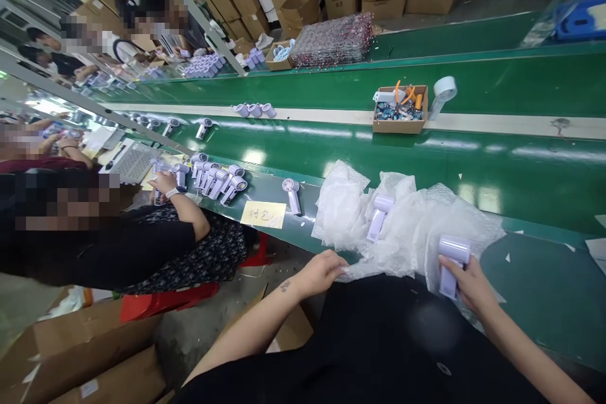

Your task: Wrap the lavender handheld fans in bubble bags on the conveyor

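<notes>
In my right hand [466,281] is a lilac handheld fan [453,251], its handle pointing down toward me. My left hand [324,271] pinches the near corner of a bubble wrap bag [362,270] at the bench edge. Several such clear bubble wrap bags [343,202] lie heaped in front of me. A second lilac handheld fan [379,214] rests on top of the heap. To the left of the bags, another handheld fan [291,196] lies on the green bench, beside a yellow paper note [263,214] with handwriting.
Several fans [218,178] are piled farther left, near a co-worker's hand [165,184]. Beyond the bench runs a green conveyor [303,145]. A small carton [400,125] of tools and parts and a tape roll [445,87] stand behind it. Cardboard boxes [80,341] sit on the floor.
</notes>
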A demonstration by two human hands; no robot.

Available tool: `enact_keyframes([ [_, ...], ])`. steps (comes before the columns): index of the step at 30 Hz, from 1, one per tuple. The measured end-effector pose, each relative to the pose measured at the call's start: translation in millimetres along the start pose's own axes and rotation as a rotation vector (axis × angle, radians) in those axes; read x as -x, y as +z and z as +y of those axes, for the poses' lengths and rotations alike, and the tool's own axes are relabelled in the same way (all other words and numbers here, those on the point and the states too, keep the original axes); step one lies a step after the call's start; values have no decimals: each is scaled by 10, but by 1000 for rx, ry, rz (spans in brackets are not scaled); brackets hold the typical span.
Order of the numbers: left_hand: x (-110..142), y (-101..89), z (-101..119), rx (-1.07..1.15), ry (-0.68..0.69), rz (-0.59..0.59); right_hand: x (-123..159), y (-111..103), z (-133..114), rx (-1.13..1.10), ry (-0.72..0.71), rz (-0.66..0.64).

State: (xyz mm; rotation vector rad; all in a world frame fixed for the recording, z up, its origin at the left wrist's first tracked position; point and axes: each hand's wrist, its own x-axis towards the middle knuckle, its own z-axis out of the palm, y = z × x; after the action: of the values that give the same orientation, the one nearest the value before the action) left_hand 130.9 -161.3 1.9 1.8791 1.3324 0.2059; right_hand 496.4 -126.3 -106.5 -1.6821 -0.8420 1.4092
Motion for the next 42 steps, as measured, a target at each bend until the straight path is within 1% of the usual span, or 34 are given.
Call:
enact_keyframes([
  [2, 33, -438, 241, 208, -124, -33, -46, 158, 28, -89, 16, 14],
  [3, 11, -637, 356, 289, -185, 6, -64, 187, 23, -114, 28, 7],
  [4, -46, -803, 466, 351, -234, 97, -76, 184, 9, -134, 47, -2],
  [5, -142, -924, 573, 398, -267, 231, -82, 155, -13, -153, 70, -5],
  [6, -277, -993, 677, 436, -275, 387, -81, 107, -41, -175, 94, -3],
  [7, -447, -1008, 781, 479, -259, 531, -72, 46, -77, -202, 115, 2],
  [8, -645, -972, 886, 542, -222, 637, -56, -25, -121, -239, 137, 5],
  [9, -861, -889, 991, 629, -169, 681, -32, -104, -175, -284, 160, 9],
  [10, -1082, -770, 1095, 740, -108, 650, 2, -189, -241, -331, 182, 7],
  [11, -1297, -625, 1194, 862, -53, 559, 50, -280, -319, -372, 201, -1],
  [12, -1495, -466, 1284, 967, -14, 426, 113, -374, -409, -402, 215, -21],
  [13, -1669, -304, 1360, 1038, 0, 293, 194, -467, -508, -420, 224, -55],
  [14, -1812, -149, 1422, 1069, -12, 198, 291, -552, -612, -431, 225, -107],
  [15, -1923, -11, 1468, 1057, -38, 150, 400, -624, -718, -442, 219, -174],
  [16, -1999, 108, 1502, 1008, -66, 158, 516, -676, -821, -457, 210, -244],
  [17, -2042, 205, 1528, 931, -87, 206, 630, -704, -916, -479, 200, -308],
  [19, -2041, 337, 1575, 746, -80, 313, 816, -690, -1071, -535, 178, -395],
  [20, -2008, 379, 1602, 667, -50, 333, 876, -656, -1127, -555, 176, -425],
  [21, -1962, 410, 1631, 610, -7, 320, 909, -611, -1169, -570, 182, -454],
  [23, -1860, 450, 1681, 584, 97, 213, 910, -514, -1216, -589, 197, -513],
  [25, -1782, 470, 1692, 657, 178, 41, 857, -438, -1230, -597, 201, -548],
  [27, -1749, 472, 1655, 764, 178, -123, 797, -392, -1234, -580, 182, -566],
  [28, -1747, 467, 1623, 810, 136, -145, 774, -379, -1236, -559, 176, -566],
  [29, -1751, 459, 1590, 847, 74, -116, 758, -370, -1237, -535, 178, -552],
  [31, -1758, 443, 1540, 890, -53, 35, 748, -359, -1234, -492, 207, -485],
  [32, -1751, 437, 1528, 893, -82, 118, 751, -355, -1230, -477, 229, -439],
  [33, -1733, 433, 1525, 876, -69, 183, 759, -352, -1225, -468, 250, -396],
  [34, -1703, 433, 1530, 829, -10, 230, 771, -349, -1221, -464, 265, -367],
  [35, -1663, 435, 1537, 748, 88, 273, 786, -346, -1221, -465, 272, -350],
  [38, -1516, 451, 1543, 384, 462, 432, 844, -325, -1248, -479, 250, -315],
  [39, -1476, 459, 1536, 265, 564, 476, 866, -311, -1265, -481, 234, -285],
  [40, -1447, 469, 1527, 169, 638, 511, 889, -292, -1283, -481, 213, -244],
  [42, -1426, 493, 1516, 49, 717, 550, 932, -246, -1315, -476, 175, -168],
])
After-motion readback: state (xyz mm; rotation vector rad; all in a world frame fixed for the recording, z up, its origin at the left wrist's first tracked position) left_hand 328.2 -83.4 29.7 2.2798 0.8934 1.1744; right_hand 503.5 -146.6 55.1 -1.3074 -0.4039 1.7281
